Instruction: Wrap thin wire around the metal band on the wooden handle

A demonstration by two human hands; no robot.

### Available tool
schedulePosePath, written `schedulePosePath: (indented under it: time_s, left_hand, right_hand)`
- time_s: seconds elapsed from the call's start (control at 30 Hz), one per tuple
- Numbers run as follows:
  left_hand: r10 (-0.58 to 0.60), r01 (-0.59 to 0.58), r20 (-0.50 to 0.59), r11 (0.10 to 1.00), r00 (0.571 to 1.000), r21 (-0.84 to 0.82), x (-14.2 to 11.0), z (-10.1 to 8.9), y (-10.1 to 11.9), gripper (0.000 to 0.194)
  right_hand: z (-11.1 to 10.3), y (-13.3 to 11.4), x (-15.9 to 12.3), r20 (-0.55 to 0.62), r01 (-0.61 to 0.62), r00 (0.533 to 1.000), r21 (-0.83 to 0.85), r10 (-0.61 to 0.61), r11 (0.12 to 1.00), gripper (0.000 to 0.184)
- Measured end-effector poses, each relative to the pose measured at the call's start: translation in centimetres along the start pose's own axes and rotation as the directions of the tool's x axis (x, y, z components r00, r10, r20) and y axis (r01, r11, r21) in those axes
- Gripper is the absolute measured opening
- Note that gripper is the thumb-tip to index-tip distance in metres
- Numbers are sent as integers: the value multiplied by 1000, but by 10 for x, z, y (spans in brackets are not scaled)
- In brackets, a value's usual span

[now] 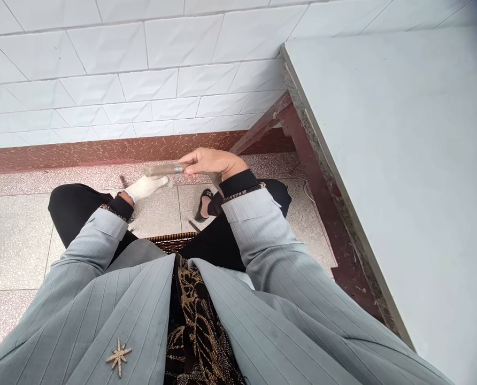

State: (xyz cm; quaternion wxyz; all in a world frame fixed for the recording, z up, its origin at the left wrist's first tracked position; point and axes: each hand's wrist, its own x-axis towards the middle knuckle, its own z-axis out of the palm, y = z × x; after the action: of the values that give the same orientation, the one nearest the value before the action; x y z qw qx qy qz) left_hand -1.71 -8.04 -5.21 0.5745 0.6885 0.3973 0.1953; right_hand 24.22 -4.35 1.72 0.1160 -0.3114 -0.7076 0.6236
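The white-gloved left hand (145,188) is held with fingers fairly straight; whether anything is gripped cannot be told. Just above it, a wire-bound, rod-like tool (163,169) is pinched between the closed fingertips of the bare right hand (211,162).

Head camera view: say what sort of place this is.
Probably a plain indoor room, perhaps a kitchen or workroom: white wall tiles, a speckled tile floor and a pale tabletop suggest it.
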Motion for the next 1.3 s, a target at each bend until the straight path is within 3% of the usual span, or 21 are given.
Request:
schedulePosePath:
  time_s: [0.13, 0.23, 0.3, 0.37, 0.47, 0.53, 0.63, 0.7, 0.83, 0.93, 1.0, 1.1, 1.2, 1.3]
  left_hand:
    - [3, -16, 112, 993, 994, 114, -3, 7, 8, 44]
    - [40, -68, 117, 968, 992, 242, -4, 8, 13, 44]
    - [42, -85, 141, 946, 989, 313, -4, 8, 16, 43]
    - [36, -92, 163, 932, 986, 350, -4, 7, 17, 43]
    - [39, -90, 156, 938, 987, 334, -5, 4, 17, 43]
    - [41, -82, 141, 949, 989, 305, -5, -1, 16, 42]
    - [41, -66, 93, 957, 995, 283, -4, -8, 16, 38]
    - [31, -43, 49, 961, 998, 274, -5, -12, 17, 35]
    - [-34, 34, -1, 981, 999, 189, -6, -17, 22, 33]
    - [-3, 8, -38, 992, 999, 128, -4, -17, 18, 34]
    - [33, -27, -64, 996, 997, 89, -2, -16, 12, 33]
    - [32, -32, -62, 999, 998, -1, -1, -13, 7, 38]
    - [42, -41, -12, 999, 999, 20, -2, -9, 9, 40]
    - [73, -74, 10, 982, 997, 171, -4, -6, 15, 38]
  right_hand:
    - [11, 4, 12, -257, -58, 964, 57, 70, 997, 20]
    - [19, 8, 23, -425, -235, 889, -110, 168, 966, 17]
    - [22, 10, 28, -524, -375, 835, -321, 167, 870, 18]
    - [23, 11, 29, -545, -467, 825, -507, 150, 725, 20]
    - [24, 12, 27, -404, -465, 882, -674, 240, 574, 17]
    - [23, 13, 25, -266, -422, 901, -714, 342, 558, 13]
    - [21, 15, 24, -52, -395, 876, -645, 479, 654, 13]
    - [19, 16, 22, 87, -375, 861, -555, 501, 742, 20]
    - [12, 12, 15, 256, -266, 891, -374, 375, 888, 38]
    - [7, 5, 9, 269, -128, 942, -268, 202, 955, 42]
    - [5, 2, 6, 187, -33, 980, -219, 75, 975, 40]
    - [6, 2, 8, -105, 51, 993, -99, -61, 994, 35]
    - [10, 5, 16, -421, 89, 906, 75, -49, 993, 30]
    - [13, 10, 25, -582, 88, 813, 179, 33, 980, 26]
